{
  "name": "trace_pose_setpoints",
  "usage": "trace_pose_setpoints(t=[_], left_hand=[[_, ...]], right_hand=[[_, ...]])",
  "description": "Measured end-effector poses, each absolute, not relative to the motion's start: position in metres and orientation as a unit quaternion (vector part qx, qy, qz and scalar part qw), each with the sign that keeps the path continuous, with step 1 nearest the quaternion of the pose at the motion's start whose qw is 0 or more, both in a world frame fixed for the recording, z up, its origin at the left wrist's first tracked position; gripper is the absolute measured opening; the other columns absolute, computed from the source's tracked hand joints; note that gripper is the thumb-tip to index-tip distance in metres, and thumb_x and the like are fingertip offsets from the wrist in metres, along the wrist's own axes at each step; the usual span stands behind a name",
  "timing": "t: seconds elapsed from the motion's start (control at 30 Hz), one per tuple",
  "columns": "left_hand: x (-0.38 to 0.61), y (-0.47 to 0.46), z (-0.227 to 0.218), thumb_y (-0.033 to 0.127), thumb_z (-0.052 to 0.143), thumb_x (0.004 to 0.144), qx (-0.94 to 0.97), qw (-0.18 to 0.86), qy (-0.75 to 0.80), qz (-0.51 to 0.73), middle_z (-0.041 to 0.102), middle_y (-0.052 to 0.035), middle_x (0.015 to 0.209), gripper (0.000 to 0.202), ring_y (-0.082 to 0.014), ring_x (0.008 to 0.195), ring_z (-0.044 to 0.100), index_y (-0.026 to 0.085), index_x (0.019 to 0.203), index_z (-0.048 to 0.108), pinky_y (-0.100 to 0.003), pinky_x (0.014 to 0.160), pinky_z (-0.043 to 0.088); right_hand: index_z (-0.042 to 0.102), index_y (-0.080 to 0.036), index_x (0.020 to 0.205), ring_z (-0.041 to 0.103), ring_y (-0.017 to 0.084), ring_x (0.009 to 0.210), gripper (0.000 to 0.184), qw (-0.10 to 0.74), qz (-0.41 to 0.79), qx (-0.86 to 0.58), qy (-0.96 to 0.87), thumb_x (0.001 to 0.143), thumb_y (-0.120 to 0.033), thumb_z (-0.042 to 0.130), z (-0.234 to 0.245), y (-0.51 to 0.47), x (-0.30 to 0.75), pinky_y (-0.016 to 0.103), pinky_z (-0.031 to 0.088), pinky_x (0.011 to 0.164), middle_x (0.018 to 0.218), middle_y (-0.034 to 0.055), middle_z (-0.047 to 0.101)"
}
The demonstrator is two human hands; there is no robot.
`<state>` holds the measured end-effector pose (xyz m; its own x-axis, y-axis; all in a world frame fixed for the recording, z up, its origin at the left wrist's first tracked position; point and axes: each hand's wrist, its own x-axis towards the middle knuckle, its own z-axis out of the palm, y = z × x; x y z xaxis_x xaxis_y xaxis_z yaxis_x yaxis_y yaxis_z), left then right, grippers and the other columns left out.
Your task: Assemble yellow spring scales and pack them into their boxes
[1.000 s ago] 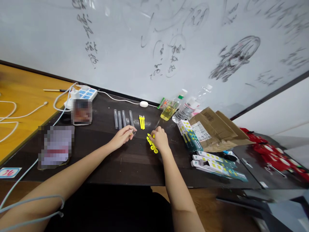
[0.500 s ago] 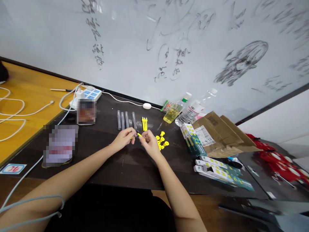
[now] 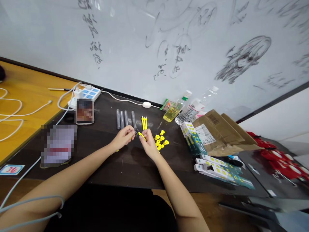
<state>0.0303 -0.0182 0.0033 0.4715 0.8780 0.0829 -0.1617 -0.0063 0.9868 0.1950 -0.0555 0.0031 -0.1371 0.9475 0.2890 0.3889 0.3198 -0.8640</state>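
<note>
Above the dark table, my left hand (image 3: 125,137) is closed in a pinch. A thin dark loop (image 3: 135,133) shows at its fingertips, and a speck of yellow shows under them; the rest of what it holds is hidden. Facing it, my right hand (image 3: 148,141) pinches a slim yellow stick (image 3: 142,135), its end pointing at the loop. Behind the hands stand or lie several clear tubes (image 3: 122,119) and a small row of yellow sticks with metal tips (image 3: 144,122). Yellow flanged caps (image 3: 161,138) lie in a loose group right of my right hand.
At the right are printed boxes (image 3: 222,170), an upright box (image 3: 191,137) and an opened cardboard carton (image 3: 217,129). Bottles (image 3: 175,111) stand by the whiteboard (image 3: 125,48). A power strip (image 3: 89,94), a blurred phone-like object (image 3: 59,145) and white cables are on the left.
The hands have drawn slightly apart, and the thin loop shows more clearly between them. The yellow stick has tilted in my right hand. The view has shifted slightly.
</note>
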Motion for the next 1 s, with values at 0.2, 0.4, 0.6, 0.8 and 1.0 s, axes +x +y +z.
trace_pose_setpoints(t=[0.2,0.4,0.6,0.8,1.0], left_hand=[[0.0311,-0.0219,0.0073,0.038,0.050,0.087,0.584,0.652,0.268,0.403,0.049,0.0069,0.060,0.022,-0.0018,0.039,0.033,0.020,0.083,0.038,-0.013,0.037,0.019],[0.0318,-0.0253,0.0088,0.038,0.047,0.089,0.600,0.647,0.264,0.390,0.051,0.0063,0.062,0.020,-0.0026,0.039,0.035,0.021,0.085,0.037,-0.013,0.036,0.020],[0.0317,-0.0237,0.0038,0.036,0.046,0.090,0.612,0.627,0.273,0.398,0.051,0.0062,0.063,0.019,-0.0026,0.040,0.036,0.021,0.085,0.037,-0.013,0.037,0.023],[0.0317,-0.0233,0.0015,0.037,0.044,0.090,0.617,0.618,0.274,0.402,0.052,0.0064,0.062,0.019,-0.0026,0.040,0.035,0.021,0.084,0.036,-0.013,0.037,0.023],[0.0324,-0.0234,0.0018,0.038,0.043,0.090,0.623,0.611,0.275,0.404,0.051,0.0065,0.063,0.019,-0.0040,0.040,0.035,0.022,0.085,0.036,-0.016,0.038,0.023]], right_hand=[[0.037,-0.023,0.087,0.038,0.011,0.061,0.007,0.438,0.272,-0.483,-0.708,0.088,-0.026,0.043,0.0009,-0.0571,0.1905,0.024,0.033,0.059,0.071,-0.0048,0.036],[0.038,-0.023,0.089,0.044,0.012,0.062,0.006,0.430,0.252,-0.492,-0.714,0.088,-0.027,0.042,0.0008,-0.0580,0.1900,0.024,0.036,0.060,0.073,-0.0037,0.043],[0.040,-0.023,0.090,0.049,0.013,0.062,0.005,0.415,0.229,-0.498,-0.726,0.089,-0.027,0.041,0.0007,-0.0603,0.1905,0.024,0.038,0.061,0.072,-0.0030,0.048],[0.049,-0.022,0.095,0.056,0.017,0.066,0.013,0.314,0.102,-0.535,-0.777,0.090,-0.027,0.037,0.0003,-0.0602,0.1933,0.027,0.039,0.062,0.080,0.0030,0.057],[0.050,-0.022,0.095,0.056,0.017,0.068,0.014,0.318,0.105,-0.528,-0.780,0.091,-0.027,0.037,-0.0001,-0.0601,0.1949,0.027,0.040,0.064,0.081,0.0031,0.058]])
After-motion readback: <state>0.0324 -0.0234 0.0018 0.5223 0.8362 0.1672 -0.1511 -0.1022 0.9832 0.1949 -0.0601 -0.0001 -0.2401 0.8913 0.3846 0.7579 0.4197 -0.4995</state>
